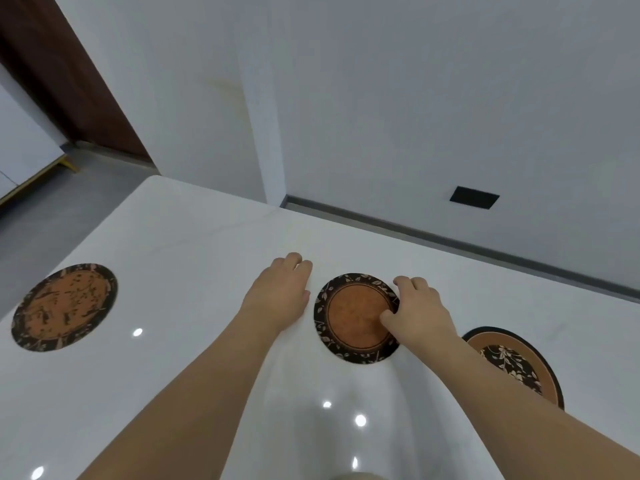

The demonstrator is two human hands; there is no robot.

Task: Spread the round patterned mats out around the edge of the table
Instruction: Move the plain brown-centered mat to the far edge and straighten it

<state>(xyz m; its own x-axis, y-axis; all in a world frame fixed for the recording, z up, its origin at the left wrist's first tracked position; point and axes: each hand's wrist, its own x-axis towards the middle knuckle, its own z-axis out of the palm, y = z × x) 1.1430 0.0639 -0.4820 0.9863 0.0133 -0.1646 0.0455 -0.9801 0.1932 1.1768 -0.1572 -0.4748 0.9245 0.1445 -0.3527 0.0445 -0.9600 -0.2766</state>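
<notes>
White glossy table (180, 237) fills the lower frame, grey wall behind it, dark rectangular wall plate (474, 197) low on the right. I see three round patterned mats on the tabletop. Middle mat (349, 327): plain orange centre, dark leafy border, lying flat toward the far side of the table. My right hand (419, 315) rests on its right edge, thumb pressed on the orange centre, fingers (410, 284) curled over the far-right rim; looks like a light pinch on the mat edge, though I cannot tell whether the fingers go under it. My left hand (280, 296) lies just left of that mat, palm down on the bare table, fingers loosely extended, holding nothing and apart from the mat rim by a thin gap. Left mat (64, 306): orange with dark speckled figures and a dark border, flat near the left edge of the table, well apart from both hands. Right mat (519, 362): orange ring around a dark floral centre, near the right side, partly hidden behind my right forearm. Bright ceiling-light reflections dot the near tabletop.
</notes>
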